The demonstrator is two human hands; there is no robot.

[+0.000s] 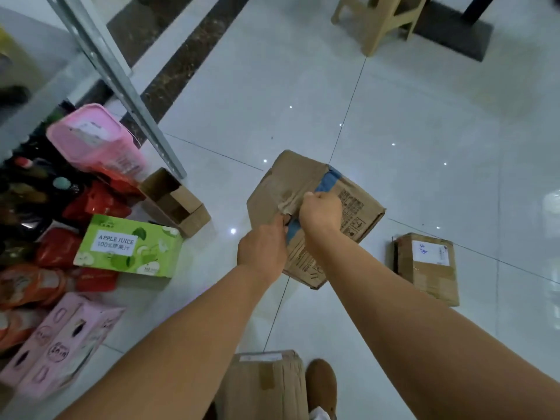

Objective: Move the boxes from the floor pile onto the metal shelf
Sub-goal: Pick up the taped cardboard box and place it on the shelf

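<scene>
Both hands grip one brown box (315, 213) above the white floor (409, 116). The left hand (262, 250) and right hand (321, 210) squeeze its top. The metal shelf (121, 83) stands nearby.

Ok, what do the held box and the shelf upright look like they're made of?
Held box: brown corrugated cardboard, matte and creased, with blue tape and black print; both the left hand and right hand grip it. Shelf upright: looks like bare grey metal, dull sheen, punched holes along it.
</scene>
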